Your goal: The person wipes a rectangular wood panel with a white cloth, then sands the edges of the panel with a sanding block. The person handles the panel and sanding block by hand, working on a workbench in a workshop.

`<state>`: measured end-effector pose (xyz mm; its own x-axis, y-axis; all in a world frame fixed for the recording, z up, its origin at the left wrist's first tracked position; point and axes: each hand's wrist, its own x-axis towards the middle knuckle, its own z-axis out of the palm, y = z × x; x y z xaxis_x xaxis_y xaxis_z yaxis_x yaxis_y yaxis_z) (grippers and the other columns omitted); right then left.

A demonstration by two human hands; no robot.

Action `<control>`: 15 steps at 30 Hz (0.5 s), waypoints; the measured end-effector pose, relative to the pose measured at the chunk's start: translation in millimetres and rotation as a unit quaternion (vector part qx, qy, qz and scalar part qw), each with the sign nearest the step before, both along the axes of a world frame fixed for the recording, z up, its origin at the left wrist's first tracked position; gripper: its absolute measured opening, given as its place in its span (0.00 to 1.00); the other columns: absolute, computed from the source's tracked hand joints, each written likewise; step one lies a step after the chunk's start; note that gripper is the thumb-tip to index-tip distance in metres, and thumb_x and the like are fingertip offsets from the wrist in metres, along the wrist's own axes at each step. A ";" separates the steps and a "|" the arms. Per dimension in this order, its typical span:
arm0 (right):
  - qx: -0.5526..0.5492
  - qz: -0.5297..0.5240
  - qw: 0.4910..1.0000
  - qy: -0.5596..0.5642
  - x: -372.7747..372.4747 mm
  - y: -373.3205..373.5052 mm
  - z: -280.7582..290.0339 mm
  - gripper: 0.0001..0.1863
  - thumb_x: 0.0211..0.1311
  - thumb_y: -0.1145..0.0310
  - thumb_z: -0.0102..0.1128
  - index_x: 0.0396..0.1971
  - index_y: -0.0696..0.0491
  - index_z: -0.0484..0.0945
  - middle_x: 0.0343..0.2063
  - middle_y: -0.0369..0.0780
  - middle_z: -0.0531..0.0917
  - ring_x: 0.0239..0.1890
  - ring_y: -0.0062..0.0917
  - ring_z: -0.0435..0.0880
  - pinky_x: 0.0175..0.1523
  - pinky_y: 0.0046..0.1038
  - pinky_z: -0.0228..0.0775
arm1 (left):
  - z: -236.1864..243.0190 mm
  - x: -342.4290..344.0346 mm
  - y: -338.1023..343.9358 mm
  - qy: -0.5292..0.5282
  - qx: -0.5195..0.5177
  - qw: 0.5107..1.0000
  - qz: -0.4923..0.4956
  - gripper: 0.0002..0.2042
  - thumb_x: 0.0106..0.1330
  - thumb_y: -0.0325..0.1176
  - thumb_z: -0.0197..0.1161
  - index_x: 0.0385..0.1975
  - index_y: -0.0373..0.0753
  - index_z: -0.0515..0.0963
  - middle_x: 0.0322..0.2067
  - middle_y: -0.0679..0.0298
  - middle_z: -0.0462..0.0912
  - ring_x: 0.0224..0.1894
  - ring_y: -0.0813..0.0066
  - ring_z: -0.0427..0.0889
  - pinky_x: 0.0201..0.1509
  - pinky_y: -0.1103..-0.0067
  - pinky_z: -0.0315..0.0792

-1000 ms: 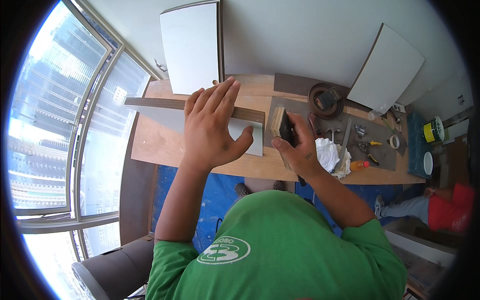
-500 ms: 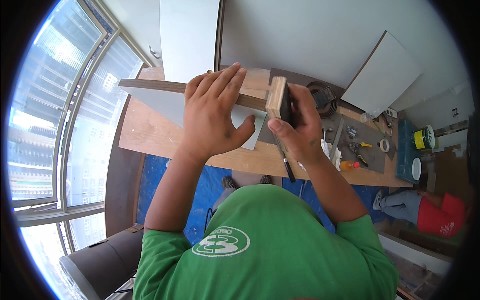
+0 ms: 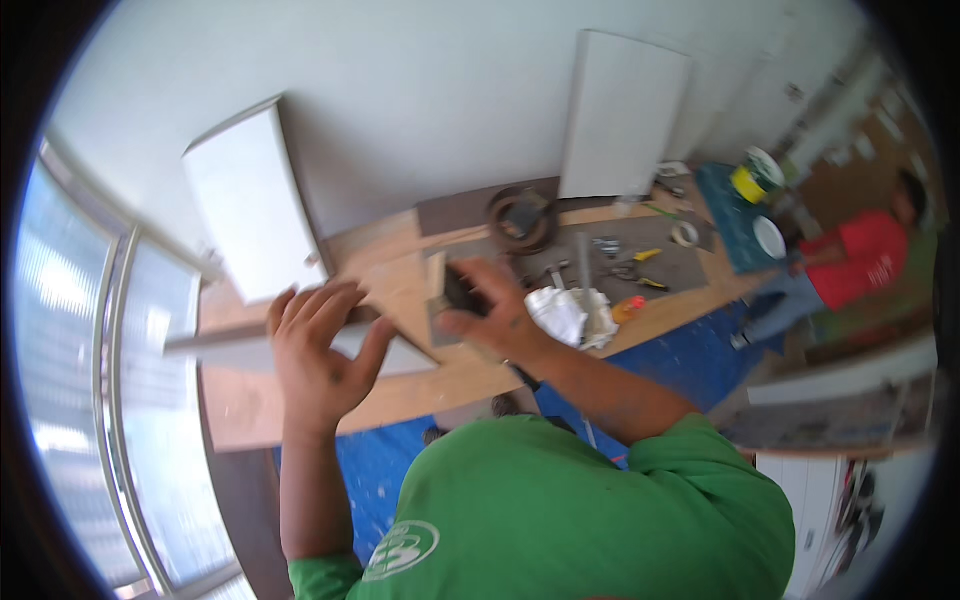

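A: What worries you on your feed?

B: Mostly the white panel (image 3: 400, 356). It seems to sit edge-up on the wooden bench (image 3: 240, 408), and I can't make out what props it. If the left hand (image 3: 318, 372) isn't really bearing on it, a knock from the wooden block (image 3: 438, 285) could tip it or push it toward the bench's near edge.

A: And the block itself?

B: One hand alone carries it, so I judge it could twist or slip. A glancing blow might chip the panel's corner.

A: How do the fingers stand?

B: On the left they're spread, thumb well out, gripping nothing that I can see. On the right hand (image 3: 492, 306), fingers and thumb close around the block, its pale edge facing left.

A: Where does the panel lie from them?

B: Just behind and under the left fingers, running out on both sides of that hand. Blur keeps me from telling contact from a small gap. The block is near the panel's right end; whether they touch, I can't say.

A: Anything close by?

B: I see a white cloth (image 3: 553, 316) on the bench, just beyond the right forearm.
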<state>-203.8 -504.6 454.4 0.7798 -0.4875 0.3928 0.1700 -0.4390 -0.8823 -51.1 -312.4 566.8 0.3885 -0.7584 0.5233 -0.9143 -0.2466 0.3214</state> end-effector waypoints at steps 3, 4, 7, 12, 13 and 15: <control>0.064 0.000 0.998 -0.003 -1.9 4.4 6.9 0.38 0.59 0.53 0.79 0.62 0.61 0.74 0.49 0.42 0.76 0.55 0.28 0.76 0.62 0.30 0.68 | 3.8 -13.4 -22.7 0.022 -0.020 0.999 0.018 0.04 0.57 0.30 0.65 0.26 0.37 0.84 0.26 0.61 0.86 0.35 0.61 0.85 0.54 0.68 0.70; 0.076 0.007 0.997 0.008 -5.2 6.6 8.8 0.38 0.60 0.53 0.79 0.63 0.61 0.74 0.50 0.42 0.76 0.55 0.28 0.76 0.63 0.29 0.67 | 5.4 -15.2 -25.3 0.048 -0.008 0.998 0.036 0.04 0.57 0.29 0.64 0.24 0.37 0.83 0.25 0.61 0.86 0.33 0.61 0.85 0.54 0.68 0.70; 0.186 0.019 0.981 -0.047 -7.8 12.6 9.6 0.36 0.64 0.54 0.75 0.64 0.62 0.73 0.48 0.41 0.79 0.52 0.24 0.78 0.58 0.28 0.71 | 2.9 -14.0 -26.3 0.077 0.021 0.995 0.061 0.08 0.60 0.29 0.62 0.20 0.36 0.80 0.21 0.58 0.83 0.27 0.57 0.80 0.48 0.66 0.69; 0.309 0.071 0.947 -0.044 -7.1 6.8 6.3 0.36 0.74 0.54 0.66 0.71 0.61 0.66 0.44 0.34 0.78 0.47 0.17 0.78 0.54 0.22 0.72 | -7.1 -4.1 -27.9 0.083 0.035 0.992 0.093 0.16 0.67 0.35 0.64 0.17 0.35 0.76 0.17 0.55 0.78 0.23 0.53 0.75 0.41 0.63 0.68; 0.314 0.072 0.946 -0.035 -6.0 5.3 7.5 0.35 0.75 0.54 0.64 0.71 0.61 0.65 0.43 0.33 0.78 0.46 0.16 0.78 0.53 0.22 0.72 | -8.7 -4.3 -28.4 0.080 0.006 0.994 0.074 0.18 0.68 0.36 0.64 0.16 0.36 0.75 0.17 0.55 0.77 0.23 0.52 0.74 0.40 0.62 0.67; 0.307 0.083 0.947 -0.044 -4.7 1.2 12.0 0.30 0.77 0.52 0.60 0.66 0.60 0.69 0.40 0.32 0.78 0.42 0.14 0.76 0.48 0.21 0.71 | -8.3 -2.0 -25.7 0.008 0.015 0.999 0.037 0.12 0.67 0.36 0.67 0.26 0.35 0.82 0.24 0.57 0.84 0.30 0.56 0.80 0.44 0.64 0.70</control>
